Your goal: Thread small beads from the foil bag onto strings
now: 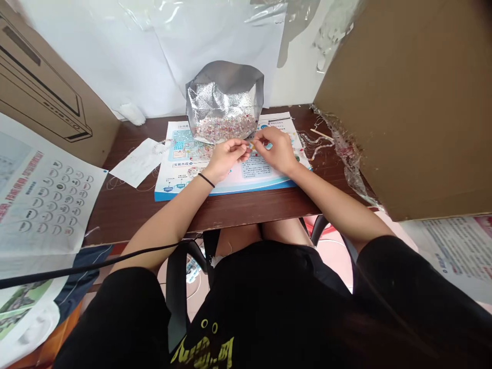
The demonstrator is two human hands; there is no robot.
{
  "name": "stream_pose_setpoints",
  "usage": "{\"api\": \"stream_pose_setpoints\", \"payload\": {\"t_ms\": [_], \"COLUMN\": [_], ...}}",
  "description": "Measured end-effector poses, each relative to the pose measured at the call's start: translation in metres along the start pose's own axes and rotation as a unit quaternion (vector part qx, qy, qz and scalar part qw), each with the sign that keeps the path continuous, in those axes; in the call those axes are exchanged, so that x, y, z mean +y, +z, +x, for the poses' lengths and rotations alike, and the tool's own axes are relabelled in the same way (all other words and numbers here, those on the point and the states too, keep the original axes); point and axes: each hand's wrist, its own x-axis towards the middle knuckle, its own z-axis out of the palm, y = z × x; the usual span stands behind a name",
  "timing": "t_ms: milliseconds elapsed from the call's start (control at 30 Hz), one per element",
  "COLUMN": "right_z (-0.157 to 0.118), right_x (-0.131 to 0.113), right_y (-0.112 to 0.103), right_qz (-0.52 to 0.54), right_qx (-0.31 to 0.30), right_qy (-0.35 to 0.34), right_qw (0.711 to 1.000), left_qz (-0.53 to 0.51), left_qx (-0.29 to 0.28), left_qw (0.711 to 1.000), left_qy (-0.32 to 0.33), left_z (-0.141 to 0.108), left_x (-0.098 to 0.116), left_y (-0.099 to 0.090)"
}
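the fingers of the left hand [226, 159] and right hand [277, 149] are closed in a pinch on a small piece [251, 146], held between them just in front of the bag's mouth, over the printed sheet. the fingertips cover most of it; a pale bit with touches of yellow-orange and blue shows, but its shape and any thread through it are too small to make out. a black band [206, 180] circles the left wrist. just beyond the hands, the bag [225, 100] stands with its mouth open toward the person, grey at the rim and shiny, crinkled silver inside. a heap of tiny beads [225, 128], pink, red, white and clear, lies in its lower part; single beads blur together, and the bag's bottom is hard to see. the printed sheet [215, 188], white and blue, lies under the hands and the bag, partly hidden by both, with more beads scattered on it near the left hand. left of it, a blank white paper [137, 164] rests on the dark brown desk [134, 212], among fine clear threads. to the right, bead-like strands [322, 148] lie near a thin stick [322, 135]. cardboard panels [407, 102] rise on both sides, cut off by the picture's edges.
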Motion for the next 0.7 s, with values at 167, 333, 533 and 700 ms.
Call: {"api": "stream_pose_setpoints", "payload": {"t_ms": [167, 333, 533, 700], "right_z": [-0.0035, -0.0028, -0.0035, -0.0051], "right_x": [-0.0016, 0.0026, 0.0019, 0.0010], "right_y": [0.0039, 0.0043, 0.0041, 0.0049], "right_qz": [-0.017, -0.017, -0.020, -0.019], "right_qx": [-0.003, -0.008, -0.013, -0.021], "right_qy": [0.009, 0.023, 0.022, 0.030], "right_qw": [1.000, 1.000, 0.999, 0.999], "left_qz": [0.006, 0.035, 0.025, 0.010], "left_qx": [-0.003, -0.013, -0.011, -0.002], "left_qw": [1.000, 0.999, 1.000, 1.000], "left_qy": [-0.003, 0.020, 0.011, -0.001], "left_z": [0.0071, 0.0103, 0.0075, 0.0054], "left_x": [-0.0045, -0.0077, -0.0055, -0.0032], "left_y": [-0.0010, -0.0030, -0.0007, 0.0011]}}
